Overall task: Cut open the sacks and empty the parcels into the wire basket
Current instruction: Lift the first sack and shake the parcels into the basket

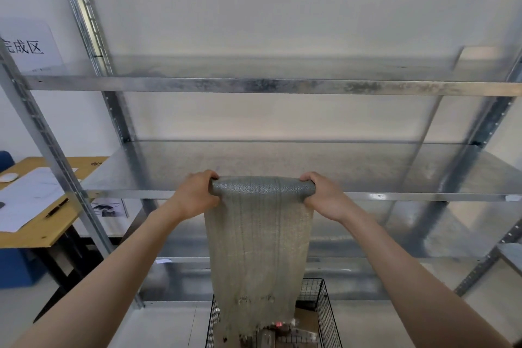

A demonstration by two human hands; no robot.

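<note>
At the left edge of the frame a wooden desk [34,237] carries white papers [28,198] and a pen [57,207]. A printed sign [25,46] hangs on the wall at upper left. Galvanised shelving [254,86] fills the background.

At centre, your left hand [195,195] grips the left end of the sack [260,234], fingers curled over its rolled top. The sack is thin grey-green woven mesh, partly see-through, with darker lengthwise stripes. Its upper edge is rolled into a tight tube level with the middle shelf. The rest hangs flat and limp. Its lower edge is ragged, with loose threads, and hangs down into the wire basket [324,316] at bottom centre.

Your right hand [324,198] holds the roll's right end, fingers wrapped over it likewise. Parcels [282,329] lie in the basket beneath the frayed edge; their details are unclear.
</note>
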